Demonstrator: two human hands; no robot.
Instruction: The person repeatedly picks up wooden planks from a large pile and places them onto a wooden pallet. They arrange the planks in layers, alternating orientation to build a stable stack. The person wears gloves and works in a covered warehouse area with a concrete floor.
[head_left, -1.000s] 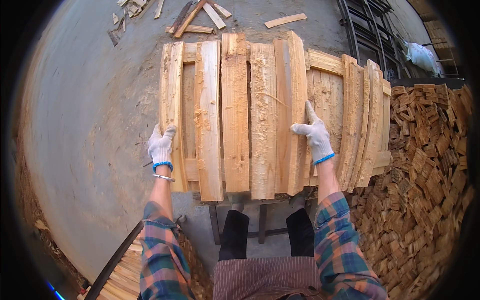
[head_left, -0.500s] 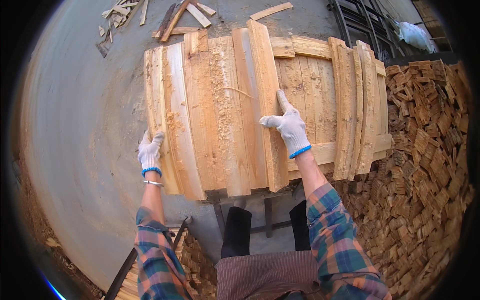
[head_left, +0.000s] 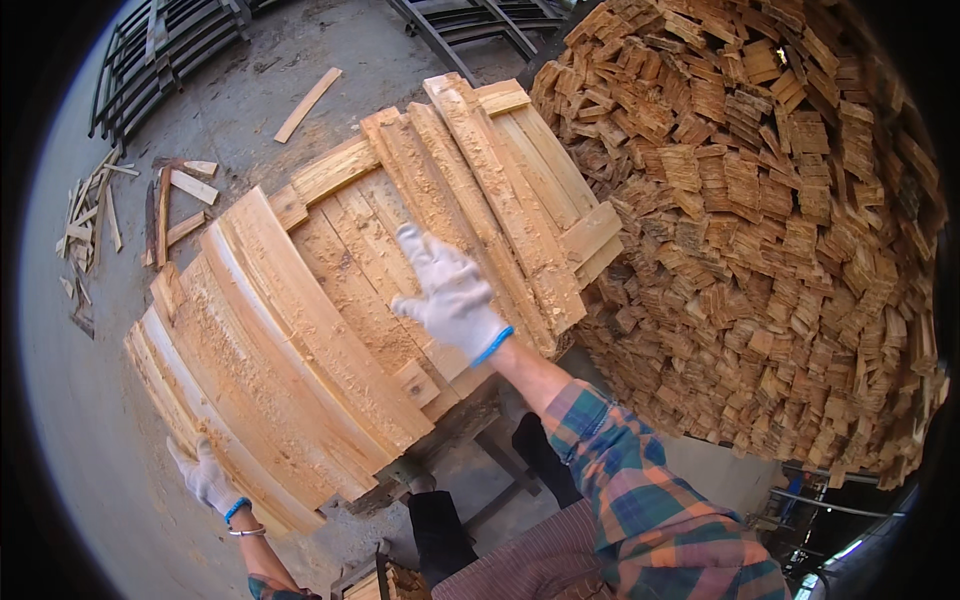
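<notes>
A row of rough wooden boards [head_left: 262, 345] lies side by side across a wooden panel [head_left: 360, 250] with crosspieces, sprinkled with sawdust. My left hand [head_left: 207, 478], in a white glove with a blue cuff, touches the outer left edge of the row, thumb and fingers apart. My right hand [head_left: 452, 295], gloved the same way, is over the bare stretch of the panel with its fingers spread and nothing held. Close to its fingertips are several loose bark-edged boards [head_left: 480, 190] at the panel's right end.
A tall heap of small wood blocks [head_left: 720, 230] rises right of the panel. Scrap strips [head_left: 95, 215] and a single slat [head_left: 308, 104] lie on the grey floor beyond. Dark metal frames [head_left: 165, 60] stand at the back. My legs [head_left: 440, 535] are just below the panel.
The view has swung right, showing more of the block heap. My right hand has come off the row's right-hand board and moved right. My left hand stays at the row's left edge.
</notes>
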